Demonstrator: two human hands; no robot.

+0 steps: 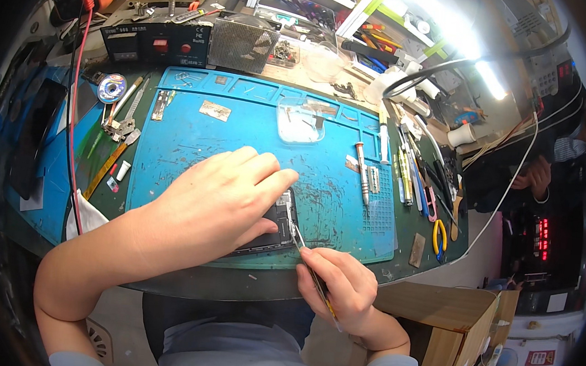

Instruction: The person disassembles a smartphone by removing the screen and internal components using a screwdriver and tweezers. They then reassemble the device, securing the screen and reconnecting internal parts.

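An opened phone [278,221] with its dark inner parts exposed lies near the front of the blue work mat [193,149]. My left hand [228,192] reaches across and grips it, fingers bent over it and thumb lying on the inner parts. Much of the phone is hidden under that hand. In my right hand [343,285] is a slim metal-tipped tool [317,280], pinched between thumb and fingers, its tip at the phone's right edge. Whether it is a pair of tweezers or a pry blade is unclear.
A shallow clear plastic box [300,122] sits toward the mat's back. To its right lies a screwdriver [362,174]; yellow-handled pliers [440,239] are at the right edge. A solder reel [111,89] stands left. Behind is a black powered box [157,43]. Another person's hand [537,174] shows far right.
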